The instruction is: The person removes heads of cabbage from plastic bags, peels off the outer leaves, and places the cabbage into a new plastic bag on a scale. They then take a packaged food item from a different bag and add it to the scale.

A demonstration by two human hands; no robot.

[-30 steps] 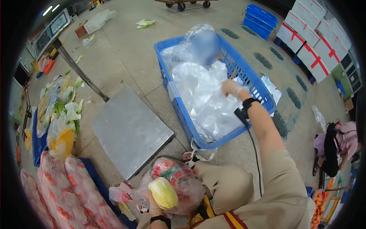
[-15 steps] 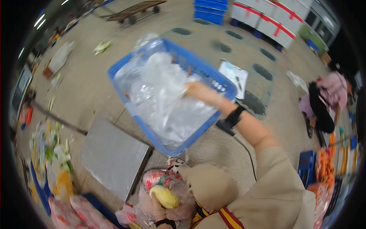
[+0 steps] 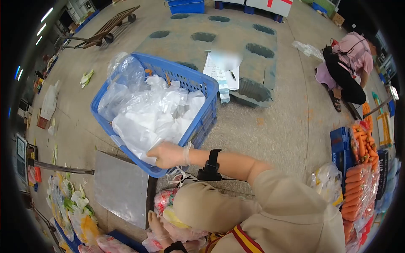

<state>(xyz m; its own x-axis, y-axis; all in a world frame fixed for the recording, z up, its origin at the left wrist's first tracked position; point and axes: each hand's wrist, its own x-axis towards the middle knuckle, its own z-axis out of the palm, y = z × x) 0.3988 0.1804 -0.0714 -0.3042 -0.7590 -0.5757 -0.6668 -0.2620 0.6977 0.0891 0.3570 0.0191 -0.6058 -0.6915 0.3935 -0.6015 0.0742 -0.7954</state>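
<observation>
My right hand (image 3: 168,154) is closed on a clear plastic bag (image 3: 137,135) at the near corner of a blue basket (image 3: 154,170). Crumpled clear and white bags fill the basket. Low down, my left hand (image 3: 157,226) has its fingers extended beside a pale yellow napa cabbage (image 3: 172,217), which is partly hidden by my knee. Around the cabbage lies a plastic bag with red print (image 3: 165,199). Whether the left fingers touch the cabbage is hard to make out.
A metal scale platform (image 3: 120,189) lies left of my knee. Beyond the basket, papers and a pen (image 3: 221,72) rest on a green pallet (image 3: 270,63). Bagged carrots (image 3: 355,192) stand at right, near a crouching person (image 3: 352,59). A flat cart (image 3: 105,31) is at far left.
My right hand has come from the middle of the bags to the basket's near corner. My left hand has shifted off the cabbage's front to its side. The view has turned right.
</observation>
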